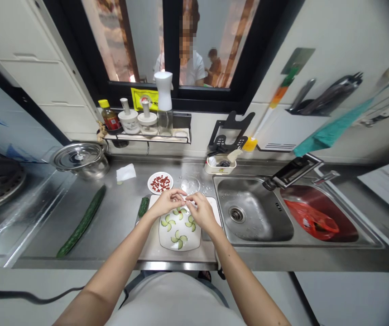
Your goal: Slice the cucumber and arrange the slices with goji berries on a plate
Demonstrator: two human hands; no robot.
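Observation:
My left hand (167,202) and my right hand (201,211) meet over the far edge of a white square plate (189,242). Thumb and fingers are pinched on both, and whatever is between the fingertips is too small to make out. On the plate, curved cucumber slices (179,240) form several pinwheel flowers; the far one, partly beneath my hands, shows a red bit. The plate rests on a white cutting board (153,253). Just beyond my left hand sits a small white dish (151,189) of red pieces (160,183). A cut cucumber piece (143,207) lies left of the board.
A long cucumber (82,222) lies on the steel counter at left, before a lidded pot (79,158). A clear dish (190,184) stands behind my hands. The sink (255,217) is at right, with a red bag (311,219) in its second basin. Bottles line a shelf (146,138).

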